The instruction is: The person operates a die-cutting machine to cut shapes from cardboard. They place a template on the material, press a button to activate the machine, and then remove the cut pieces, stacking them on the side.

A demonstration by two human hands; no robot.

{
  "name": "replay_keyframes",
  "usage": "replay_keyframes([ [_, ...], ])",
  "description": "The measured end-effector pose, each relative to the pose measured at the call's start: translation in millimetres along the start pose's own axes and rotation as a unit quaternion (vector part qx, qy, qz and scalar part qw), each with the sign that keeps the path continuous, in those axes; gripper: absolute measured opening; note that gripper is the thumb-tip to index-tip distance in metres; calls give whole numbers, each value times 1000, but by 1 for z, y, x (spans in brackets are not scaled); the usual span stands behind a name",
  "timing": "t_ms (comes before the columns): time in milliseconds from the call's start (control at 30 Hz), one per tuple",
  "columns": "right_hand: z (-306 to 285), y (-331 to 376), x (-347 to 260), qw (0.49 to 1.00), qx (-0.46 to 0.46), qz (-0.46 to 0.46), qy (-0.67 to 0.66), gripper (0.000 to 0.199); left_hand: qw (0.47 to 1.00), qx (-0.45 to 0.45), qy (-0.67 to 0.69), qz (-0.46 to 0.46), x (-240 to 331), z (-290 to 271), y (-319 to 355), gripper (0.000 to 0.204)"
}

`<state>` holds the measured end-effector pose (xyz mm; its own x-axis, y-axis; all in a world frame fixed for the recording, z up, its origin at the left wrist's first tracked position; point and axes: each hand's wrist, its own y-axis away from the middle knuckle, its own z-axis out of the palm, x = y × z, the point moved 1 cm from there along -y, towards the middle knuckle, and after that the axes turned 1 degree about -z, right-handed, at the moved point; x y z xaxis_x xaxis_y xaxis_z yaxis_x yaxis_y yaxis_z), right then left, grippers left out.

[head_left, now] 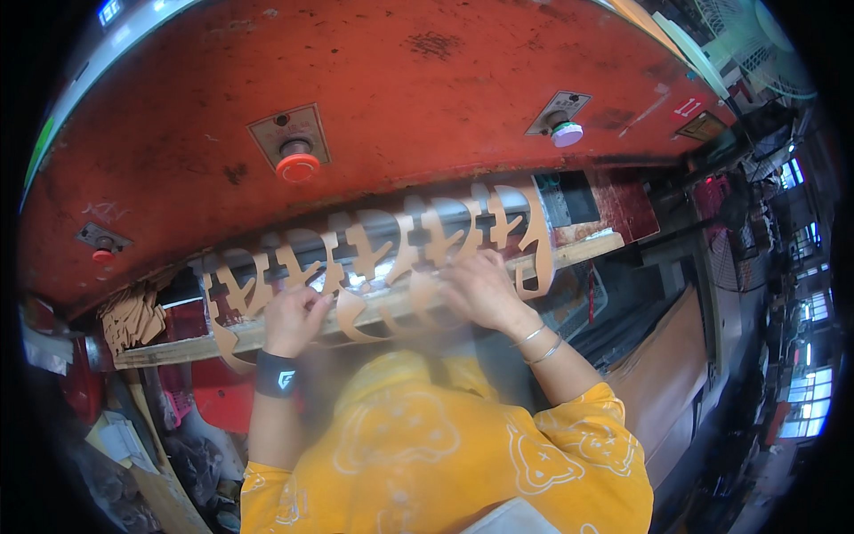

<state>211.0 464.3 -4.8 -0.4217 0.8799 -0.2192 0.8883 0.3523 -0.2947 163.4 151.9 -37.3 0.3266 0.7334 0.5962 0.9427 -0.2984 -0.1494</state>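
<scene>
A tan sheet with rows of shapes cut out of it (pixel 537 260) spans the gap under the red machine, from left of my left hand to right of my right hand. My left hand (pixel 294 319), with a black wristband, is closed on the sheet's near part, thumb and fingers together. My right hand (pixel 480 287), two bangles at its wrist, has its fingers bent and closed over the sheet farther right. Through the cut-outs a shiny, pale surface shows. The sheet's near edge hangs over a wooden ledge (pixel 584 250) and looks blurred between my hands.
The red machine body (pixel 391 98) fills the far side, with a red push button (pixel 297 165), a smaller red button (pixel 103 255) and a whitish button (pixel 566 133). Tan cut pieces (pixel 132 319) are piled at the left. Brown sheets (pixel 663 356) lean at the right. A green fan (pixel 756 44) stands far right.
</scene>
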Motion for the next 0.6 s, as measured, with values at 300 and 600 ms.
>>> replay_keyframes([
  [300,3,7,-7,1000,24,-14,14,19,999,47,-7,6,1,2,7,26],
  [600,-27,-25,-9,978,-202,40,11,23,998,34,-59,8,7,-3,3,21],
])
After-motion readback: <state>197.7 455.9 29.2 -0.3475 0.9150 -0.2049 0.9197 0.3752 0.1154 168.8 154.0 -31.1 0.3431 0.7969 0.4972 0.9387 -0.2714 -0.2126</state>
